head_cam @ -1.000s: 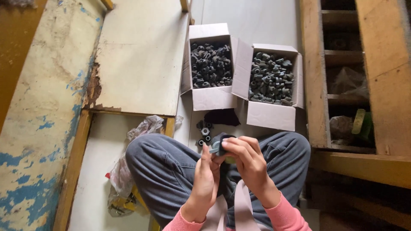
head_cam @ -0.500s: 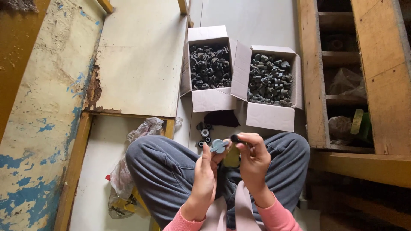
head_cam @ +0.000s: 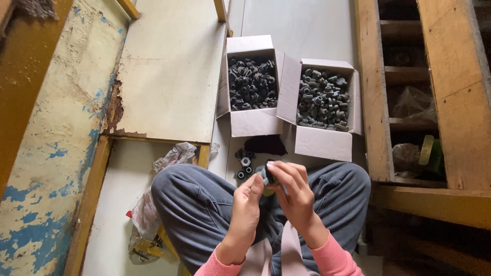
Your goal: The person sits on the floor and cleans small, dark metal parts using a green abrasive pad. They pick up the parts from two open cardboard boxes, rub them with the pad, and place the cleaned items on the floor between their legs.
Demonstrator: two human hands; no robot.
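My left hand (head_cam: 247, 204) and my right hand (head_cam: 291, 190) meet above my lap, between my knees in grey trousers. Together they hold a small dark round part (head_cam: 268, 175) with a grey face, the fingers of my right hand curled over its top and my left thumb against its side. On the floor just beyond my hands lie a few similar small black parts (head_cam: 244, 162).
Two open cardboard boxes stand ahead: the left box (head_cam: 250, 121) and the right box (head_cam: 322, 143), each filled with several small dark parts. A crumpled plastic bag (head_cam: 144, 214) lies by my left knee. Wooden shelving (head_cam: 409, 102) runs along the right; a worn painted board (head_cam: 51, 128) lies left.
My right hand has come back over the part and closed on its top, after lifting its fingers off it half a second ago. Both hands sit slightly lower.
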